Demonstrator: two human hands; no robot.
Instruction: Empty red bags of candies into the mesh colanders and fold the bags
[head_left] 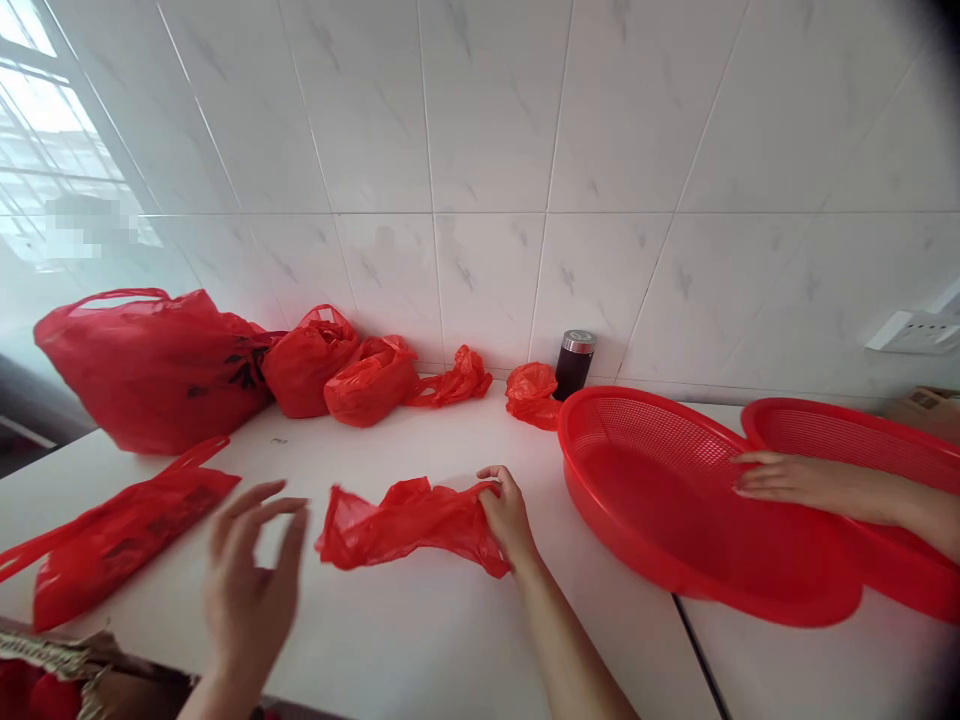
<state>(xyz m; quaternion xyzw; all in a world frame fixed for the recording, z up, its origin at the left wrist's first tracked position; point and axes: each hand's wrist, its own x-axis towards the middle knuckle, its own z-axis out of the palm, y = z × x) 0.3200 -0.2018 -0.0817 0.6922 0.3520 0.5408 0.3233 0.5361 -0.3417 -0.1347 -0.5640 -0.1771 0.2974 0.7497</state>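
Observation:
A crumpled red plastic bag [405, 525] lies on the white counter [420, 640] in front of me. My right hand [508, 515] grips its right end, fingers closed on the plastic. My left hand [251, 580] hovers above the counter left of the bag, fingers spread and holding nothing. A flat red bag [112, 535] lies further left of that hand.
A large full red bag [150, 365] and several smaller red bags [367, 380] line the tiled wall. A dark jar [574, 363] stands behind a red mesh basket [675, 500]. Another person's hand [795, 480] rests on that basket; a second basket [862, 440] sits beside it.

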